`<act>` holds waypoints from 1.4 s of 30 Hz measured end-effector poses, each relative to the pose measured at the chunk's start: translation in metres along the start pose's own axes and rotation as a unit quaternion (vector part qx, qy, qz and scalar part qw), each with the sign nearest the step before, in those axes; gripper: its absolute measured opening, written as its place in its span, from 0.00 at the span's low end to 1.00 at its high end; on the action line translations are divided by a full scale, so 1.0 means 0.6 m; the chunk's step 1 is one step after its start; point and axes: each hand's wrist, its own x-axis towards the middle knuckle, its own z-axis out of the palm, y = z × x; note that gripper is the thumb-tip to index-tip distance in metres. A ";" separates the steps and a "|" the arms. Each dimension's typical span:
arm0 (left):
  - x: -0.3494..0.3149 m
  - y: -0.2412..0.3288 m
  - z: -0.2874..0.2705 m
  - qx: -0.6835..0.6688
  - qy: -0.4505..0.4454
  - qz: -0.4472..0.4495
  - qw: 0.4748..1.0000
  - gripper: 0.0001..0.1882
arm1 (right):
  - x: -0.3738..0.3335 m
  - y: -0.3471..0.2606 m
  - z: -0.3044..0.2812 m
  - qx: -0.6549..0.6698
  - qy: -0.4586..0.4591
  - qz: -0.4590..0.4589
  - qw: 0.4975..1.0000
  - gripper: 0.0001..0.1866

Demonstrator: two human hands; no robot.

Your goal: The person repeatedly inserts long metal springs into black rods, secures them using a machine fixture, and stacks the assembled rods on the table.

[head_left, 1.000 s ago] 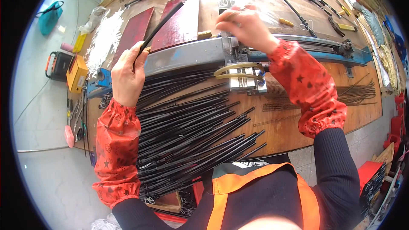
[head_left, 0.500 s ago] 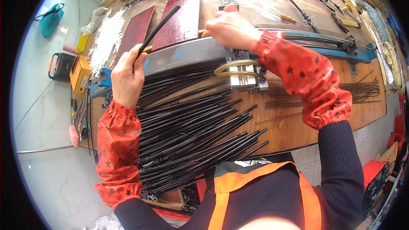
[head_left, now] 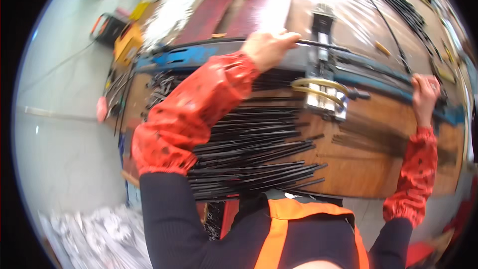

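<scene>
My left hand [head_left: 269, 50] is closed around a thin black rod [head_left: 323, 45], which sticks out to the right over the long blue metal rail [head_left: 194, 56]. Under the rod is a metal clamp unit [head_left: 326, 92] with two yellowish hoses looping from it. At the rail's right end, my right hand [head_left: 425, 93] has its fingers curled together; blur hides whatever may be in them. Many more black rods [head_left: 254, 152] lie in a loose pile on the wooden table, nearer to me than the rail. Red patterned sleeve covers reach from both wrists up my forearms.
Two dark red boards [head_left: 206, 17] lie beyond the rail, beside a heap of white strips [head_left: 172, 20]. A yellow box [head_left: 128, 45] stands at the table's left edge. Thin wire springs [head_left: 383, 137] lie right of the clamp unit. Black rods [head_left: 393, 5] are bundled at the far right.
My left hand has moved right along the rail, and its rod has gone from tilted up to nearly level. From the clamp area, my right hand has moved to the rail's right end. The view has shifted.
</scene>
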 end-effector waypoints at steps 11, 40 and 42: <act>0.002 0.015 0.012 -0.107 0.042 -0.064 0.991 0.12 | -0.012 -0.006 0.025 0.089 0.003 0.039 0.995 0.04; 0.024 0.039 0.006 -0.040 -0.050 -0.093 0.994 0.12 | -0.012 -0.281 -0.027 0.290 -0.023 0.053 0.955 0.13; 0.020 0.041 0.007 -0.047 -0.042 -0.098 0.993 0.11 | -0.018 -0.293 -0.024 0.330 -0.048 0.090 0.938 0.12</act>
